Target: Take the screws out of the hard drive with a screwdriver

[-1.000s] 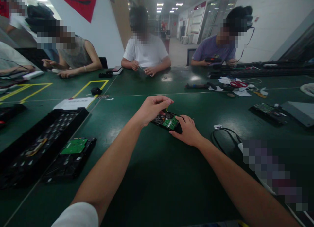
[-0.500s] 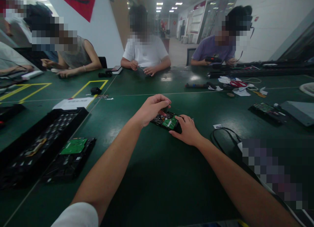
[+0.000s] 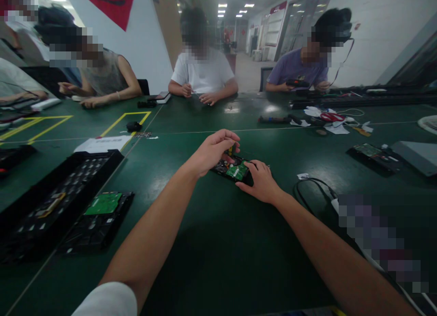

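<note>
In the middle of the green table lies a hard drive [image 3: 235, 170] in a black frame, its green circuit board facing up. My left hand [image 3: 218, 152] is above its far-left part, fingers closed around a short screwdriver [image 3: 231, 150] with a yellow-and-black handle; its tip is hidden. My right hand [image 3: 261, 181] grips the drive's right end, fingertips by the board and thumb at the near edge. To the left rests another drive [image 3: 102, 204] with a green board, beside a long black tray [image 3: 112, 156].
A further drive [image 3: 372, 156] and a grey box [image 3: 416, 154] are at the right. A black cable [image 3: 307, 181] curls near my right forearm. Paper scraps [image 3: 336, 127] and a dark cylindrical tool [image 3: 273, 119] lie farther back. Several people sit across the table.
My left fingers have shifted and loosened slightly around the screwdriver, so its yellow part now shows. My right hand and the hard drive stay in place.
</note>
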Available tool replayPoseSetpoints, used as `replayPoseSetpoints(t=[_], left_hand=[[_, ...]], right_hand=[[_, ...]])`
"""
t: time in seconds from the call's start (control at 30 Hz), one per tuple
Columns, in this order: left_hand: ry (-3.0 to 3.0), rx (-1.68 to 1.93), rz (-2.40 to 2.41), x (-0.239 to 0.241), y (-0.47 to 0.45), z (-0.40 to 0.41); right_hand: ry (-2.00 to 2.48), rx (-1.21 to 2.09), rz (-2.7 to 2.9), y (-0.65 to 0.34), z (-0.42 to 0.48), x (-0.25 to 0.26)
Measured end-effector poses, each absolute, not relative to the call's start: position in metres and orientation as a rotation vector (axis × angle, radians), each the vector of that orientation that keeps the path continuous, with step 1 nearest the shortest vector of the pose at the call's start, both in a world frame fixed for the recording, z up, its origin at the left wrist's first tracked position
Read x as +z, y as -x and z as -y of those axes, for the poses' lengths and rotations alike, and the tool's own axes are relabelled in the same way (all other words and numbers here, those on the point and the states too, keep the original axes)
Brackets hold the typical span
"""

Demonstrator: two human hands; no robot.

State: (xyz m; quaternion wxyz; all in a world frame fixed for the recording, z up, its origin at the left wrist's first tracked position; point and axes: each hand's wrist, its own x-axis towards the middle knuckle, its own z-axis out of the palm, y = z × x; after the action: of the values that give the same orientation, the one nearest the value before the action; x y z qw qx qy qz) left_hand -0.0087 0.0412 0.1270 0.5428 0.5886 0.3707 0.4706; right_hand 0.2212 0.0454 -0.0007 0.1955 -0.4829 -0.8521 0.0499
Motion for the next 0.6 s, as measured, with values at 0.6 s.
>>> replayPoseSetpoints(t=[0.6], left_hand=[[-1.595,1.059,-0.998,0.1288,0.0115,-0.0392]], right_hand=[[1.333,0.132,2.393,-0.2212,-0.0461,-0.0008]])
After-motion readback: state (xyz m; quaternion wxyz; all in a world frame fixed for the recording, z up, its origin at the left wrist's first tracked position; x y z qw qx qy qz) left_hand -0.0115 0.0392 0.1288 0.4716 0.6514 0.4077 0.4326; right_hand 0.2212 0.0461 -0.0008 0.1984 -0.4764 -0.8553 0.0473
